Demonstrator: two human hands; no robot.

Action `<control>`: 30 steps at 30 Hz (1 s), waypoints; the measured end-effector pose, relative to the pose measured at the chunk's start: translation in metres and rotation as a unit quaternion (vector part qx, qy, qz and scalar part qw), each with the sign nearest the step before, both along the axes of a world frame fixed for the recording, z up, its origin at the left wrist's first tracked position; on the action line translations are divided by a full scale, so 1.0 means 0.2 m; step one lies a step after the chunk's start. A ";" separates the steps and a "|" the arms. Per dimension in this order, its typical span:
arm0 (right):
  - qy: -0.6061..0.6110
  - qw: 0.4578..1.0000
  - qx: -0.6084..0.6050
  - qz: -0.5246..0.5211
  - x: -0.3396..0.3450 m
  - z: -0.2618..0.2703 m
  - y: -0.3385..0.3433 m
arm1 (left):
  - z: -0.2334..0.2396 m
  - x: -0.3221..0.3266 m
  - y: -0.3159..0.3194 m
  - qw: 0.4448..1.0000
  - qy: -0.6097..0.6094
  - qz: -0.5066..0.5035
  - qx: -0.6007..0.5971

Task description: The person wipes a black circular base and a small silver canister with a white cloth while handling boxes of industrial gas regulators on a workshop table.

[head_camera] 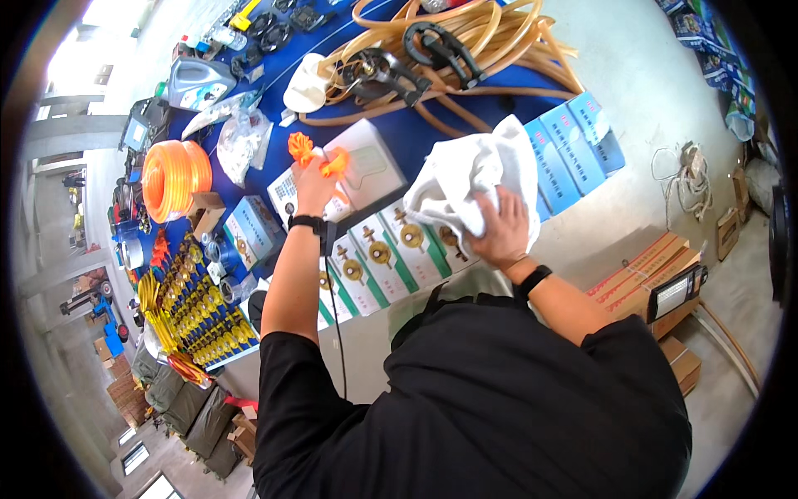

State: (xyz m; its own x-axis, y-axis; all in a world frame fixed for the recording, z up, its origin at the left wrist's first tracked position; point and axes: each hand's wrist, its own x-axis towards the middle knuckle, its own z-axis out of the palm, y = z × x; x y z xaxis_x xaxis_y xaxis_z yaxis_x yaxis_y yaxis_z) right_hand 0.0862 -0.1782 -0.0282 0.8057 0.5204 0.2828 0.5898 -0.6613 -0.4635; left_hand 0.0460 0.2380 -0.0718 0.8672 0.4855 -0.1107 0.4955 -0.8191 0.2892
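Observation:
My left hand is closed around a small item with bright orange bunched material, above white boxes. My right hand presses on a crumpled white cloth, which lies over the ends of some boxes. Between my hands stands a larger white box. Along the near table edge lies a row of white and green boxes with pictures of brass-coloured valves. Blue boxes stand to the right of the cloth.
Coiled tan hose with black parts lies at the back of the blue-covered table. On the left are an orange hose coil, a grey jug, plastic bags and rows of yellow fittings. Cartons stand at right.

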 end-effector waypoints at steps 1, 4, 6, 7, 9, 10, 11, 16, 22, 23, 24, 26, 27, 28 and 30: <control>-0.001 1.000 0.008 0.004 0.00 0.01 0.00 | -0.04 -0.03 0.03 0.998 -0.058 0.016 -0.009; -0.019 1.000 0.018 0.000 0.02 -0.01 -0.01 | 0.01 -0.01 0.00 0.987 -0.117 0.073 -0.079; -0.016 1.000 0.025 0.000 0.02 -0.04 -0.02 | 0.19 0.07 -0.15 0.986 -0.151 0.049 -0.042; -0.017 0.999 0.027 0.003 0.02 -0.05 -0.02 | 0.24 0.12 -0.21 0.984 -0.171 0.015 -0.044; 0.001 0.999 0.034 0.009 0.01 -0.04 -0.02 | 0.34 0.24 -0.33 0.976 -0.209 -0.045 -0.048; 0.007 0.999 0.038 0.015 0.02 -0.03 -0.02 | 0.38 0.30 -0.37 0.970 -0.220 -0.092 -0.057; 0.005 0.999 0.044 0.016 0.02 -0.02 -0.02 | 0.42 0.36 -0.41 0.961 -0.231 -0.138 -0.066; 0.004 0.999 0.048 0.017 0.03 -0.01 -0.03 | 0.58 0.57 -0.46 0.922 -0.244 -0.160 -0.254; -0.016 0.998 0.054 0.015 0.02 -0.03 -0.02 | 0.21 0.20 0.06 0.996 0.060 0.026 -0.064; -0.015 0.998 0.056 0.015 0.02 -0.04 -0.02 | 0.17 0.11 0.07 0.990 0.138 0.008 0.006; -0.015 0.998 0.056 0.011 0.02 -0.04 -0.02 | 0.15 0.05 0.06 0.985 0.159 0.070 0.019; -0.011 0.999 0.052 0.012 0.03 -0.04 -0.02 | 0.10 -0.03 0.02 0.960 0.196 0.193 0.044; -0.008 0.999 0.050 0.017 0.02 -0.03 -0.02 | 0.06 -0.10 0.07 0.955 0.174 0.240 -0.002; 0.008 0.998 0.060 0.022 0.02 -0.02 -0.02 | 0.01 -0.20 0.16 0.945 0.150 0.286 -0.049; 0.002 0.999 0.048 0.024 0.02 -0.04 -0.02 | 0.00 -0.28 0.25 0.926 0.114 0.336 -0.131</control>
